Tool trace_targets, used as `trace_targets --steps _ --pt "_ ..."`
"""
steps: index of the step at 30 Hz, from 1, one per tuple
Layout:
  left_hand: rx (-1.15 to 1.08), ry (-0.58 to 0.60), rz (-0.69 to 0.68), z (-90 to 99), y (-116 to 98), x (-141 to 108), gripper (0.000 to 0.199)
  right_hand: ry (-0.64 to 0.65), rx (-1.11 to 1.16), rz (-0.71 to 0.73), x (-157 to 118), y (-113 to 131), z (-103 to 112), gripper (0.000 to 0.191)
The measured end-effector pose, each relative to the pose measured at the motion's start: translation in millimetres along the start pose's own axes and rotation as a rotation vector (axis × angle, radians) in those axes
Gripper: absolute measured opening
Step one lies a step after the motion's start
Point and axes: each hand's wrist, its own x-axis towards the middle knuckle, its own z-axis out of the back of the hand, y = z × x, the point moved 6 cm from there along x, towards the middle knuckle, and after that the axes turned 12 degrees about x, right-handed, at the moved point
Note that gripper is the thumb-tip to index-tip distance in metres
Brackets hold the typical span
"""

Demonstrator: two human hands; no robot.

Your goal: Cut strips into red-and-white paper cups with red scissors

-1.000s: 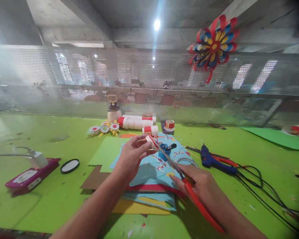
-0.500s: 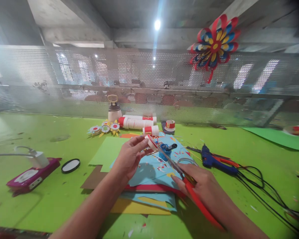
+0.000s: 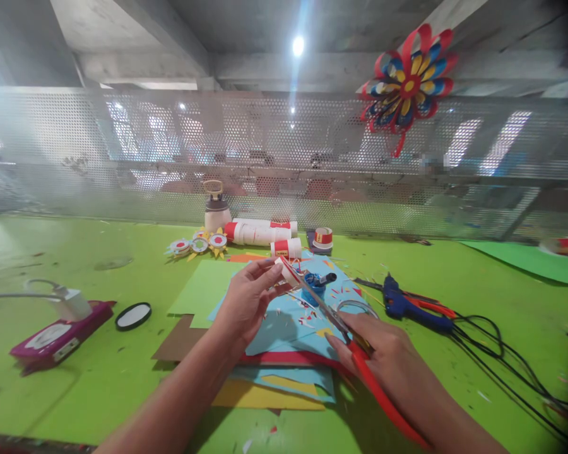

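In the head view, my left hand (image 3: 248,293) is closed on a small white paper cup piece (image 3: 288,271) with a red band, held between thumb and fingers. My right hand (image 3: 381,347) grips red-handled scissors (image 3: 360,362). Their blades point up and left, and the tips meet the edge of the cup piece. Below both hands lies a light blue paper sheet (image 3: 284,331) strewn with small clippings. Just behind the blades stands a blue jar (image 3: 312,290) with a dark-tipped object across its top.
A blue glue gun (image 3: 414,309) with black cables lies at right. Stacked paper cups (image 3: 260,233), flower-shaped pieces (image 3: 199,243) and a spray bottle (image 3: 216,211) stand behind. At left are a purple power strip (image 3: 61,337) and a round black-rimmed disc (image 3: 133,315). A paper flower (image 3: 409,86) hangs above right.
Almost nothing differs. Both hands keep their hold on the cup piece and the scissors, and the camera view has shifted very slightly.
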Motion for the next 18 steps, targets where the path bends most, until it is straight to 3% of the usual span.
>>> trace_targets --steps 18 --pt "-0.018 0.0 0.0 1.2 0.1 1.6 0.022 0.028 -0.027 0.0 0.9 3.3 1.2 0.028"
